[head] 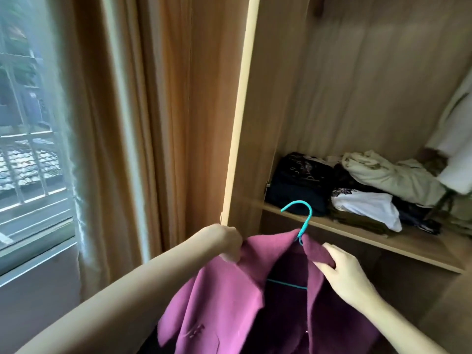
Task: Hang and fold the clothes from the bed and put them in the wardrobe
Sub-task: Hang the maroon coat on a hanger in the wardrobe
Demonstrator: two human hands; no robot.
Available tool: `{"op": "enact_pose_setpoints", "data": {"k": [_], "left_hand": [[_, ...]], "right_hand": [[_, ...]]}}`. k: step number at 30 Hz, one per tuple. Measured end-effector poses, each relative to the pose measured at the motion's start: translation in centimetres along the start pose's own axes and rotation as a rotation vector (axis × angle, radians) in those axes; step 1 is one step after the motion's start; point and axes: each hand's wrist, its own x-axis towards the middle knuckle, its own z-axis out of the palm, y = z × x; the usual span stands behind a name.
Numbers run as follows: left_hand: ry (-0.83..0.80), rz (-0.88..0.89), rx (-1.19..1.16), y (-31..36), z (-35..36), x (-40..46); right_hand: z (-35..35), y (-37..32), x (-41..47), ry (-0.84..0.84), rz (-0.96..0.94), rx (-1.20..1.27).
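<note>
A purple coat (224, 302) hangs on a teal hanger (302, 221), held up in front of the open wardrobe (258, 123). My left hand (227, 241) grips the coat's left shoulder near the collar. My right hand (342, 272) pinches the right lapel just below the hook. The hanger's hook sticks up above the collar, level with the shelf's front edge. Its crossbar shows inside the open coat front.
The wardrobe shelf (357, 238) carries piled clothes: a dark folded stack (298, 185), a white printed shirt (365, 208), a cream garment (388, 175). A pale garment (457, 139) hangs at the right edge. Tan curtains (158, 123) and a window (28, 123) stand to the left.
</note>
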Motion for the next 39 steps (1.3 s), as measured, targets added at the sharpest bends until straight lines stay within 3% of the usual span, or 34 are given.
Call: {"op": "enact_pose_setpoints", "data": {"k": [5,13,19,24,33,39], "left_hand": [[0.231,0.142,-0.246,2.5,-2.4,-0.1],[0.781,0.212,-0.490,8.0,-8.0,5.2],[0.968,0.225,-0.543,11.2,-11.8,9.2],[1.152,0.269,-0.594,13.7,-13.9,11.7],[1.109,0.304,-0.587,14.7,-23.3,17.6],[1.149,0.195,-0.488,14.7,-32.6,20.7]], "right_hand": [[-3.9,2.8,-1.2,0.090,0.107,0.022],[-12.3,4.7,-3.0,0.252,0.224,-0.022],[-17.2,5.7,-4.0,0.195,0.391,-0.021],[-21.3,7.2,-4.0,0.258,0.327,-0.122],[-27.6,11.4,-0.1,0.272,0.114,-0.460],[-34.1,13.7,6.6,0.419,0.106,-0.666]]}}
